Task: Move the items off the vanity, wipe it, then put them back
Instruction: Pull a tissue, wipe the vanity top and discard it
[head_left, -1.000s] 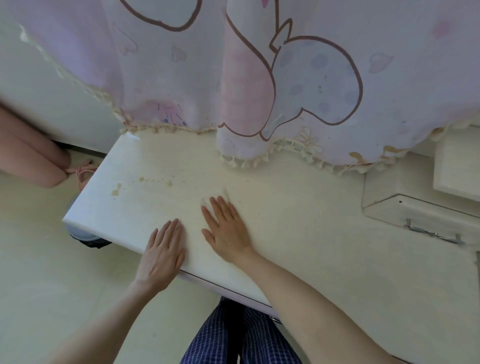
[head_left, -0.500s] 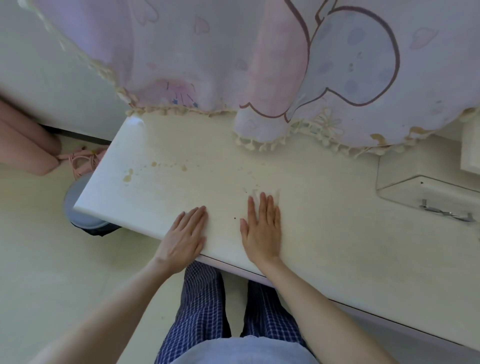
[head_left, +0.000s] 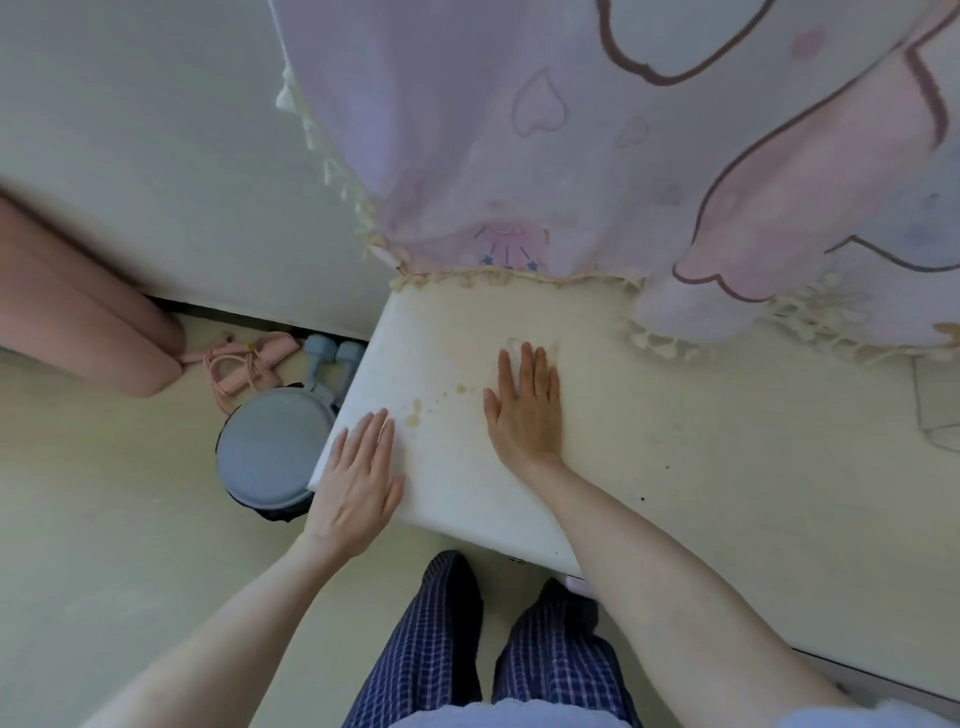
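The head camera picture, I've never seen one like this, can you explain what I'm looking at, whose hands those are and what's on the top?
This is one wide-angle camera worn on a person's head, looking down, so the hands are the wearer's own; the checked trousers at the bottom are their legs. The pale surface is a vanity top. The left hand lies flat at its near corner. The right hand presses flat on what looks like a thin, pale wipe, only just showing past the fingertips. Brownish stains sit between the hands. A cartoon-print curtain hangs over the back edge. On the floor to the left stands a round grey bin.
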